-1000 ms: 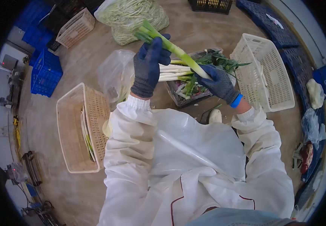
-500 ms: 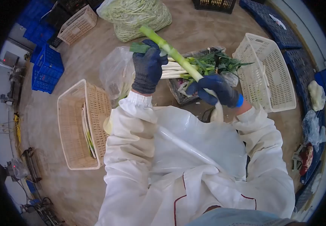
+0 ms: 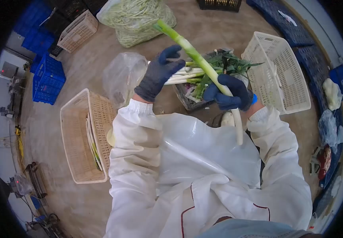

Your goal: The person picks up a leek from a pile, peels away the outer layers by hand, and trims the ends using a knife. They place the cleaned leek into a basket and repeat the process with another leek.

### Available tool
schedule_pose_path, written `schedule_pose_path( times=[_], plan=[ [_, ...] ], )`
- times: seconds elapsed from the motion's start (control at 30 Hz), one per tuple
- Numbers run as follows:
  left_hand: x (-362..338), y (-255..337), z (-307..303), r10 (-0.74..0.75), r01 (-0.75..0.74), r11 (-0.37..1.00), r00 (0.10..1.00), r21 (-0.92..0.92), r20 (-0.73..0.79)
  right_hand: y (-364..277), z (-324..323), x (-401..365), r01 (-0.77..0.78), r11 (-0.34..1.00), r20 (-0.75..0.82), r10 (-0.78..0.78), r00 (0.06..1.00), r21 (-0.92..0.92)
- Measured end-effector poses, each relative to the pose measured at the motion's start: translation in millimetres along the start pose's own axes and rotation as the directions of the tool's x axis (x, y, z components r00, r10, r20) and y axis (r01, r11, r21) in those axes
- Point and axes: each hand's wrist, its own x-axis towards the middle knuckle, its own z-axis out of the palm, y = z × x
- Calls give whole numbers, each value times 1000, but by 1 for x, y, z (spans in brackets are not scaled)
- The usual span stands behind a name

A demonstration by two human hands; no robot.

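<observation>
A long leek [image 3: 198, 59], green at its upper end and white lower down, slants across the middle. My right hand [image 3: 231, 93], in a dark blue glove, is closed around its lower part, and the white end hangs below the fist. My left hand [image 3: 160, 72], gloved too, is left of the leek with its fingers apart and nothing in it. Behind the hands, several white stalks [image 3: 179, 77] and green leaves [image 3: 235, 63] lie on a dark tray [image 3: 191, 104]. A beige crate [image 3: 108, 152] at the left holds a few leeks [image 3: 93, 144].
A white crate [image 3: 298, 93] stands at the right. A large clear bag of green stalks [image 3: 139, 22] is at the back, with an empty-looking plastic bag [image 3: 122, 75] nearer. Blue crates [image 3: 49, 79] stand at the far left, blue pallets [image 3: 314, 65] at the right.
My left hand has opened, and the green leaf piece it held is no longer visible. The leek has moved slightly right and its white end now hangs lower.
</observation>
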Motion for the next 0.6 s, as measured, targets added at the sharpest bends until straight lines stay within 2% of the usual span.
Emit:
schedule_pose_path(
  times=[0.03, 0.07, 0.17, 0.2, 0.3, 0.4, 0.5, 0.57, 0.6],
  plan=[
    [-3, 7, 2, 23, -23, 981, 1000, -190, 1, 0, -3, 1, -14, 1000, 17, 13, 1000, 10],
    [-6, 35, 4, 23, -7, 975, 998, -223, 66, 1, -6, 2, -27, 999, 35, 27, 999, 17],
    [-8, 43, 10, 219, -131, 831, 971, -540, 101, 4, -9, 1, -173, 978, 4, 174, 985, 116],
    [-9, 39, 12, 199, -135, 834, 978, -535, 63, 6, -13, 6, -191, 968, 160, 165, 973, 162],
    [-8, 28, 9, 264, -262, 901, 964, -347, -42, 6, 4, 11, -1, 998, 15, 2, 1000, -69],
    [-13, 29, 22, 170, -194, 965, 975, -178, -145, 7, 17, 15, 54, 900, -228, -167, 959, -432],
    [-12, 27, 32, 139, -174, 978, 952, -111, -274, 13, 13, 17, 98, 807, -238, -284, 929, -582],
    [-12, 28, 34, 170, -169, 985, 919, 34, -356, 12, 15, 18, 71, 721, -228, -309, 923, -689],
    [-11, 28, 34, 170, -169, 985, 919, 33, -356, 12, 14, 18, 71, 721, -228, -309, 923, -690]
  ],
)
